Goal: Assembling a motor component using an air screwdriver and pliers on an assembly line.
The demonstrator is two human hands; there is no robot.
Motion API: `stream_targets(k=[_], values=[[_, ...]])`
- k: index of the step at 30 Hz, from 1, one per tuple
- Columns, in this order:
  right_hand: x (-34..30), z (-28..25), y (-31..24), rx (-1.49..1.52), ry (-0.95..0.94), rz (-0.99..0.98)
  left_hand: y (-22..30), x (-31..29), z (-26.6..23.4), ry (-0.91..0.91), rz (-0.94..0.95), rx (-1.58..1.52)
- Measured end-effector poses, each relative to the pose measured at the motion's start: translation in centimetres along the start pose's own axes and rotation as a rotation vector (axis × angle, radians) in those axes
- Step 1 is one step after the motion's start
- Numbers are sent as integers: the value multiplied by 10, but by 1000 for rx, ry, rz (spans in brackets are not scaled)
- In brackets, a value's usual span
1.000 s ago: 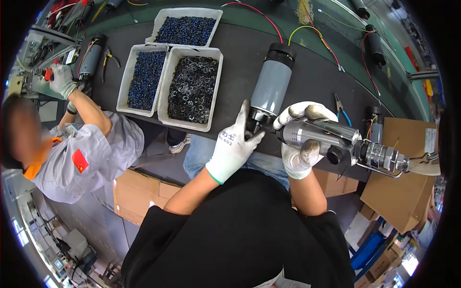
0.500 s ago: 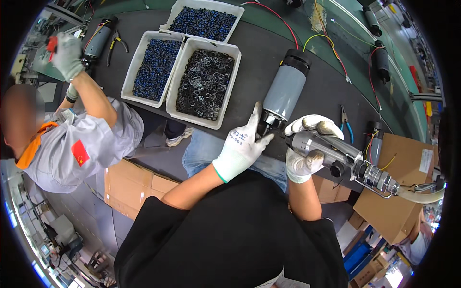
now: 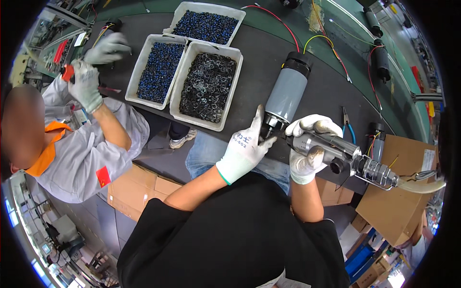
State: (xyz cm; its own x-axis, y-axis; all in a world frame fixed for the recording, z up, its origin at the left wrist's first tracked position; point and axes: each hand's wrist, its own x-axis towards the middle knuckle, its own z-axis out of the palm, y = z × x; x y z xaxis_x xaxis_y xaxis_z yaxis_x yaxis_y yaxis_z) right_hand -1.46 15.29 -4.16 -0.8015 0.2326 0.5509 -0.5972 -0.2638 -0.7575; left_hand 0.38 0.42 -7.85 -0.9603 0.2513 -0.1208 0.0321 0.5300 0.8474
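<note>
A grey cylindrical motor with black ends lies tilted on the dark bench. My gloved left hand grips its near end, the index finger along the side and the thumb by the shaft. In my gloved right hand is a silver air tool, fingers over its top and thumb against its side. The tool's nose points left at the motor's shaft end, close to my left thumb. Whether nose and shaft touch, I cannot tell. A clear hose runs from the tool's back end to the right.
White bins hold blue-black small parts and black rings. Blue-handled pliers and another motor lie to the right, beside a cardboard box. At left, a co-worker's gloved hand holds a red-orange object. Wires cross the bench's far side.
My hands, the motor and the air tool stay nearly in place, apart from a slight view shift. The co-worker's raised hand has come down, and a second gloved hand now shows over the bench.
</note>
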Motion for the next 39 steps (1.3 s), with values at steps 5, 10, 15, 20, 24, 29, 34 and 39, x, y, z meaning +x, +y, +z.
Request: stream_targets(k=[5,10,15,20,24,29,34,39], values=[[5,3,-9,-47,-137,10,-12,-2,2,88,157,8],[13,12,-27,35,-48,-42,-10,-7,-8,88,139,53],[20,-16,-42,-10,169,-19,10,-21,-96,192,313,474],[22,-52,-31,-112,304,186,-26,12,-148,133,322,723],[26,-49,-29,-303,343,225,-30,17,-148,42,355,818],[24,-51,-33,-276,334,172,-29,22,-149,-5,360,894],[22,-57,-33,-302,316,96,-25,26,-149,-86,459,1000],[24,-64,-26,-277,344,80,-24,30,-149,-112,566,1049]])
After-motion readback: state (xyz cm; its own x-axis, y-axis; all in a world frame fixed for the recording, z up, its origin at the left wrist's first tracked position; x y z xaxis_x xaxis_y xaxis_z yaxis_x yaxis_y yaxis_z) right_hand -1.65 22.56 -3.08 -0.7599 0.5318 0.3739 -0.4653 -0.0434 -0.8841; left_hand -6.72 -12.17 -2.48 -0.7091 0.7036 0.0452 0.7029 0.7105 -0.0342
